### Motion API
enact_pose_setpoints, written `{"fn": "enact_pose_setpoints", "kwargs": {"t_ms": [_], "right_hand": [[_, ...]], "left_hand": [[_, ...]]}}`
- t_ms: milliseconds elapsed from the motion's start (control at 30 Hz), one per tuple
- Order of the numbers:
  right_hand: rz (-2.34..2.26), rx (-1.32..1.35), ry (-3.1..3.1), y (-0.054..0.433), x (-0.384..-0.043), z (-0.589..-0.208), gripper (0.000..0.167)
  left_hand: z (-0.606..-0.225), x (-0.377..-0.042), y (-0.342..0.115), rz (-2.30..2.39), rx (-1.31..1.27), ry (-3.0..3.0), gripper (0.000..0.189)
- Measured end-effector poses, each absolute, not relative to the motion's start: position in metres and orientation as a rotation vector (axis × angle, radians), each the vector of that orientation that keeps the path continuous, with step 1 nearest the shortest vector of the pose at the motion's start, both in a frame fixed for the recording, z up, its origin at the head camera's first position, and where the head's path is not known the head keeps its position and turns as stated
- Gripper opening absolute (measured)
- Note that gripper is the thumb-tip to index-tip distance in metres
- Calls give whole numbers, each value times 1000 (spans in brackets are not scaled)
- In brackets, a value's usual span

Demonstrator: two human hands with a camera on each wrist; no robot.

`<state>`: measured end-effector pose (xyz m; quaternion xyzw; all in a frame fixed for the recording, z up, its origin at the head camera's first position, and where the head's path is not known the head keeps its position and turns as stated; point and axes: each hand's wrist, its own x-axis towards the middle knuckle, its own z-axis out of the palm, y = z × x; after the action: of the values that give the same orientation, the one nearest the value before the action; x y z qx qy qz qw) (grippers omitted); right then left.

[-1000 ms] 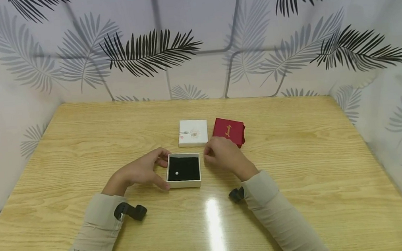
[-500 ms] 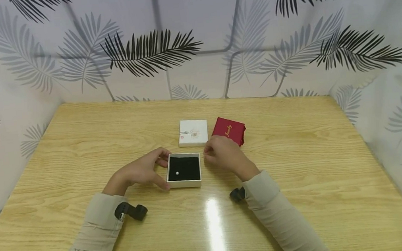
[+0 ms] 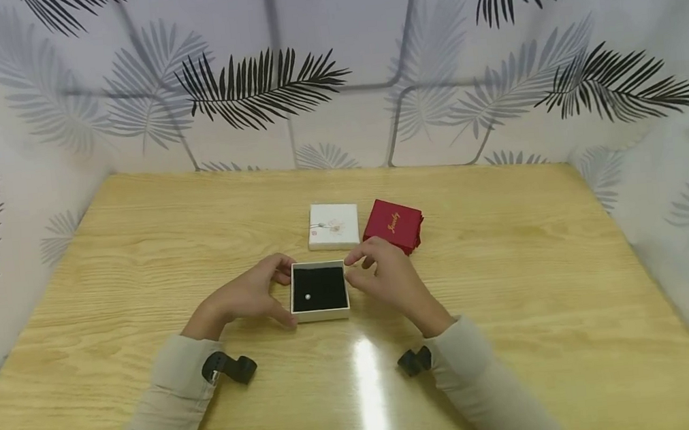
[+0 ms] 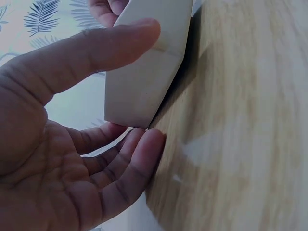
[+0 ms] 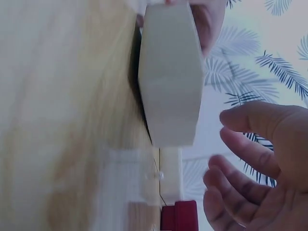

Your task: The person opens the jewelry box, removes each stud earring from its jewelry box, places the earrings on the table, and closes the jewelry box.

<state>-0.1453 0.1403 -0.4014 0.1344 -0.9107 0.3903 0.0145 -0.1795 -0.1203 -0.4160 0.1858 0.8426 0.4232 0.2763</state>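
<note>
A shallow white jewelry box [image 3: 321, 315] lies on the table without its lid, black padding [image 3: 329, 284] inside. One small pearl-like bead [image 3: 308, 297] sits on the padding, left of its middle. My left hand [image 3: 247, 292] holds the box's left side, thumb at the front corner and fingers at the back; the left wrist view shows the thumb [image 4: 134, 41] along the wall. Beside the box's right back corner is my right hand [image 3: 390, 279], thumb and index finger parted. In the right wrist view its bent fingers [image 5: 240, 187] hold nothing and stand apart from the box.
Behind the box lies a white lid [image 3: 333, 226] with a flower print. To its right, a red pouch [image 3: 393, 223] with gold lettering lies just beyond my right hand. The wooden table [image 3: 529, 281] reaches back to a leaf-patterned curtain [image 3: 279, 29].
The right hand's fingers, bunched earlier, have parted, and the hand has turned slightly toward the box. The left hand keeps its hold. The whole head view has shifted slightly.
</note>
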Motion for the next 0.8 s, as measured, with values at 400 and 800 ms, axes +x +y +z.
{"fn": "enact_pose_setpoints", "kwargs": {"t_ms": [400,800], "right_hand": [[1281,441,-2802,110,-130,-412,6],[1168,413,-2774,93,-128,-417,6]], "left_hand": [[-415,-178,-116,1127,535,2277,90],[-414,-178,-116,1113,541,2269,90]]}}
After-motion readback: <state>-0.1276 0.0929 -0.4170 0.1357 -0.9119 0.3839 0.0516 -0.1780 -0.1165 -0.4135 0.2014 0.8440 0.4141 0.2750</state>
